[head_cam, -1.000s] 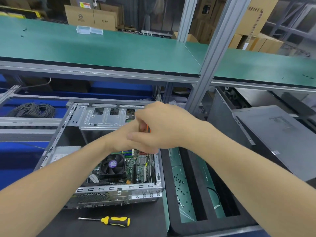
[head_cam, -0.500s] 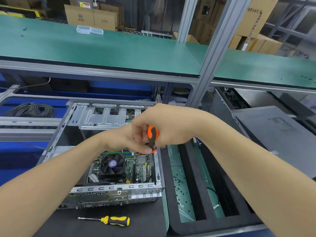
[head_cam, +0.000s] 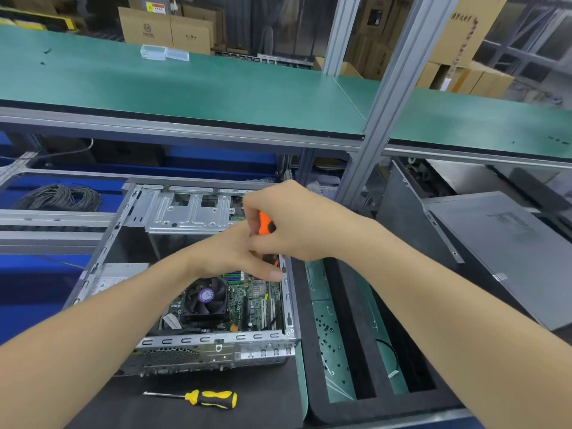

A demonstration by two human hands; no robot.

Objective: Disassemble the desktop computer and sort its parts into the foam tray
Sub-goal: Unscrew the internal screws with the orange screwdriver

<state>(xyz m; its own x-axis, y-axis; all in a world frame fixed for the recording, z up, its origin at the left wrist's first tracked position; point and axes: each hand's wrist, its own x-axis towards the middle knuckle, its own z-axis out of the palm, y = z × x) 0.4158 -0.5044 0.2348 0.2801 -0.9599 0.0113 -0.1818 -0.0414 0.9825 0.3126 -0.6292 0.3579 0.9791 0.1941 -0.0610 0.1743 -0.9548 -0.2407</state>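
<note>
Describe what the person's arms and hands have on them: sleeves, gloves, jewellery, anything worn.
Nothing worn shows. The left hand and right hand are gloveless, with no visible rings, and both forearms are uncovered to the frame edge: no sleeves, watch or wrist strap in view.

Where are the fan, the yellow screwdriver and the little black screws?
fan [head_cam: 206, 295], head view, purple hub sticker.
yellow screwdriver [head_cam: 213, 398], head view, middle of handle.
black screws [head_cam: 328, 328], head view, one of the loose screws.

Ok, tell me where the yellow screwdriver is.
In the head view the yellow screwdriver lies on the dark mat at bottom centre, just in front of the open computer case and left of the foam tray, untouched by either hand.
</note>
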